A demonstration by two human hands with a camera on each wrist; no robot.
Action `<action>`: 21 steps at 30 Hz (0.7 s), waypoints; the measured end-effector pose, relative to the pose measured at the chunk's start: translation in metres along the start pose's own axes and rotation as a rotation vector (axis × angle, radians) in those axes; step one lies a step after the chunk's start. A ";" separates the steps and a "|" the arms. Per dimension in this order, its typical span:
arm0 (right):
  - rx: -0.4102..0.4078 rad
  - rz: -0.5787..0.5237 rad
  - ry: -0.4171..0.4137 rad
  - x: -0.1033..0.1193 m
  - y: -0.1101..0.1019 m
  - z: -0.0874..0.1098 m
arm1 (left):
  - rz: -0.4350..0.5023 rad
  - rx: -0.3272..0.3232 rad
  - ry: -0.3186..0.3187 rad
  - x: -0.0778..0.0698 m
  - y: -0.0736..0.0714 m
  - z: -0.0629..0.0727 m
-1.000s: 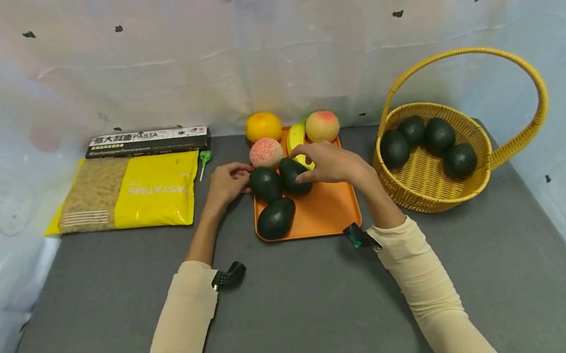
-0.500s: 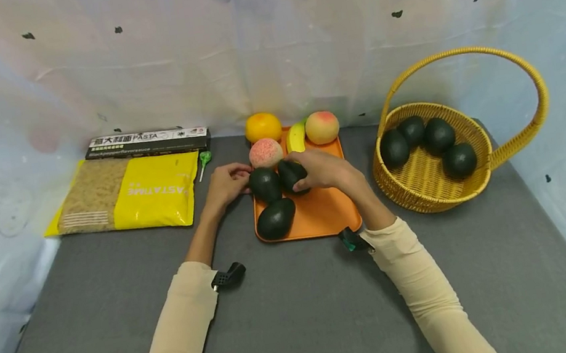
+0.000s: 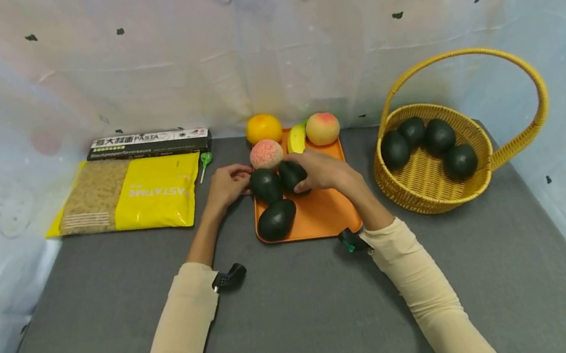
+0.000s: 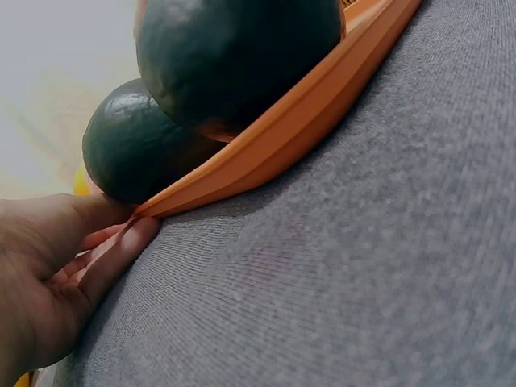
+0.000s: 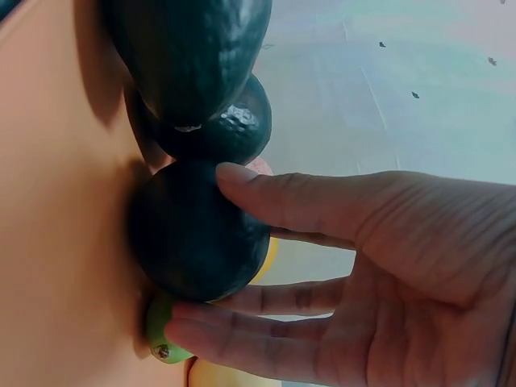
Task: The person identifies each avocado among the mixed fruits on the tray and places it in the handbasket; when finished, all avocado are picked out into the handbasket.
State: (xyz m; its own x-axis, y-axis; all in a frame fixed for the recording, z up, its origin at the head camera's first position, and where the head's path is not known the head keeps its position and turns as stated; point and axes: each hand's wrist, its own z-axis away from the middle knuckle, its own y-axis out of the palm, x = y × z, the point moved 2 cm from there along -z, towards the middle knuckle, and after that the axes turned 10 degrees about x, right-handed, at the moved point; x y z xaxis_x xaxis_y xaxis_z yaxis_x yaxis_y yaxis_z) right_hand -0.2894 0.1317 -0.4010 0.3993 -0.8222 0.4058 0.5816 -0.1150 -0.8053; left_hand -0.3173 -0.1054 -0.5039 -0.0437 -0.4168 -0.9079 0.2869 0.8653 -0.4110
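An orange tray (image 3: 325, 213) lies on the grey table, bearing several pieces of fruit. My right hand (image 3: 326, 170) grips a dark green avocado (image 5: 193, 234) on it, thumb on one side and fingers on the other in the right wrist view. Two more avocados sit at the tray's left: one avocado (image 3: 265, 186) beside the held one, another avocado (image 3: 276, 220) nearer the front edge. At the tray's left side, my left hand (image 3: 228, 185) pinches the tray's rim (image 4: 234, 165) between thumb and fingers.
Behind the avocados on the tray are a speckled pink fruit (image 3: 266, 153), an orange (image 3: 263, 128), a banana (image 3: 296, 138) and a peach (image 3: 322, 128). Right stands a handled wicker basket (image 3: 421, 197) with several avocados. Left lie a pasta bag (image 3: 156, 191), a black box (image 3: 148, 144) and a green lollipop (image 3: 205, 158).
My right hand has moved slightly left and its fingers have closed around the avocado. The left hand stays at the tray's rim.
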 end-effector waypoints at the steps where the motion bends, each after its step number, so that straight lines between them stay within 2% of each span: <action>1: -0.001 -0.003 0.005 0.000 0.000 0.000 | -0.006 0.000 0.002 0.000 0.000 0.000; 21: 0.030 -0.085 0.023 0.001 0.002 0.002 | -0.046 -0.013 0.008 0.001 0.000 -0.002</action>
State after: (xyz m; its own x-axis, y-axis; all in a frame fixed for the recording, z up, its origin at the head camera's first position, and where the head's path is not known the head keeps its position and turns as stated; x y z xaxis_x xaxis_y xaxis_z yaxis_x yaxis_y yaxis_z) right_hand -0.2865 0.1320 -0.4014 0.3311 -0.8228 0.4618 0.6341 -0.1684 -0.7547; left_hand -0.3190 -0.1051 -0.5048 -0.0648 -0.4541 -0.8886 0.2715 0.8488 -0.4536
